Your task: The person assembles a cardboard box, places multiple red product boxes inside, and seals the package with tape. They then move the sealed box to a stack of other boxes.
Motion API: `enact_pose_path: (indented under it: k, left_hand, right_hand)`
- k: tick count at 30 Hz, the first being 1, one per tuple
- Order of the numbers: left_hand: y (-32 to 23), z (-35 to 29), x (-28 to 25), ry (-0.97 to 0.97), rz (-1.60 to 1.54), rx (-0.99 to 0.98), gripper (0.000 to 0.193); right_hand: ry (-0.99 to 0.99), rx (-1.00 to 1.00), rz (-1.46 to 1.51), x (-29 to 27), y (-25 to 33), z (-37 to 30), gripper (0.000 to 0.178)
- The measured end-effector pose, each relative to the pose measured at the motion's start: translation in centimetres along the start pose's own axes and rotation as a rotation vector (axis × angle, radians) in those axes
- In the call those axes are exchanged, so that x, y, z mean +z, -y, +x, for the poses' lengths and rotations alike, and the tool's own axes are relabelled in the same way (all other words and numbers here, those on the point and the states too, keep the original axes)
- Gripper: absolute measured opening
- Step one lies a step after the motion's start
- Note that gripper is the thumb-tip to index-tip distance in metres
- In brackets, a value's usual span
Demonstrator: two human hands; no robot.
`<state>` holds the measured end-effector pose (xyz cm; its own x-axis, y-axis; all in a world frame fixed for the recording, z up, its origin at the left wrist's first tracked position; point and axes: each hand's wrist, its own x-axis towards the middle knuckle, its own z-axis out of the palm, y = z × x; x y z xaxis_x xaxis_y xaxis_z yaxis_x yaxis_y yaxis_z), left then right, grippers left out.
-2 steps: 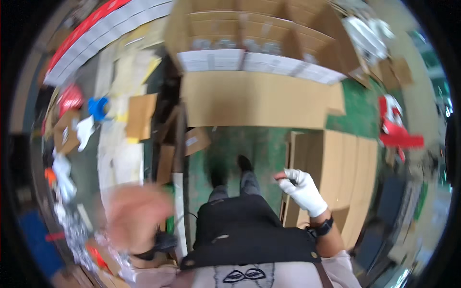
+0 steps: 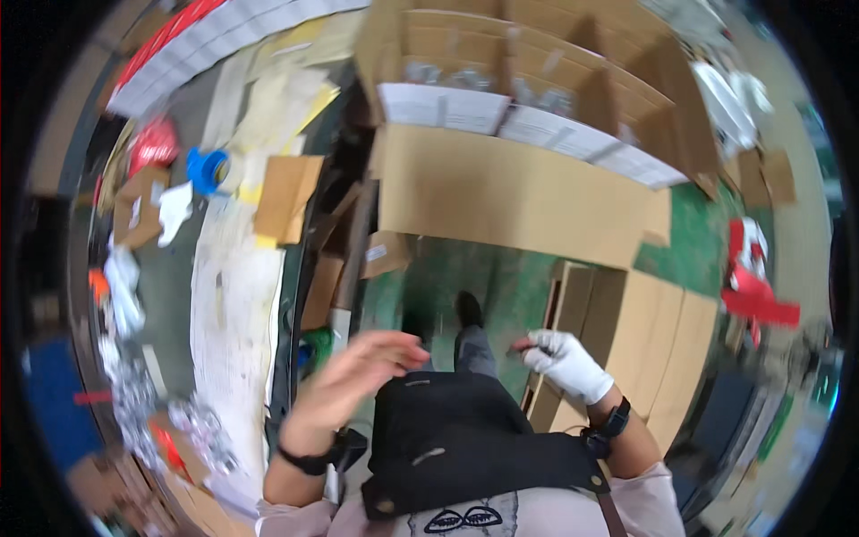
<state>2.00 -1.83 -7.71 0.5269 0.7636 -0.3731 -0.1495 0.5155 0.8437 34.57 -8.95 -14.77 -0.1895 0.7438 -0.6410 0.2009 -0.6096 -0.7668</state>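
Observation:
My left hand [image 2: 362, 374] is bare and hangs in front of my body, left of the black apron [image 2: 447, 421]. Its fingers reach out toward the right, slightly bent and a little blurred, with nothing seen in them. My right hand [image 2: 565, 365] wears a white glove with bare fingertips. Its fingers curl together in a pinch beside the tan cartons [image 2: 667, 322]; whatever they hold, if anything, is too small to make out. Both hands are apart from each other and in the air above the green floor [image 2: 519, 277].
Ahead stands a large open carton [image 2: 528, 166] with white boxes [image 2: 443, 106] and clear plastic-wrapped items in it. Along the left runs a workbench [image 2: 237, 313] with a cardboard piece [image 2: 288, 199], a blue tape dispenser [image 2: 206, 172] and a red bag [image 2: 154, 145]. Red-and-white packaging [image 2: 756, 286] lies at right.
My left hand has swung from above the workbench rightward to the front of my body. The view has turned a little, and my right hand stays curled near the cartons.

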Motion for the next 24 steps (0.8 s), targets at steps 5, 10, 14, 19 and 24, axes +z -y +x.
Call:
enact_pose_path:
  k: [5, 10, 14, 19, 24]
  left_hand:
    - [26.1, 1.3, -6.1, -0.249, 0.162, -0.626, 0.035]
    - [44.6, 1.0, -14.3, -0.647, 0.125, -0.777, 0.028]
    - [57.2, 8.7, -25.6, -0.433, 1.016, -0.599, 0.047]
    - [62.2, 19.9, -31.8, -0.97, 0.577, -0.659, 0.063]
    - [60.7, 26.7, -37.8, -1.03, 0.811, -0.571, 0.061]
  right_hand:
    - [0.902, 0.223, -0.248, -6.1, -6.3, 6.3, 0.033]
    - [0.632, 0.308, -0.826, -5.4, -2.2, 13.0, 0.031]
    - [0.337, 0.057, -0.644, 2.3, -20.1, 23.7, 0.033]
    - [0.226, 0.0, -1.043, 10.0, -35.5, 44.3, 0.031]
    - [-0.195, -0.214, -0.662, 13.0, -38.4, 61.6, 0.037]
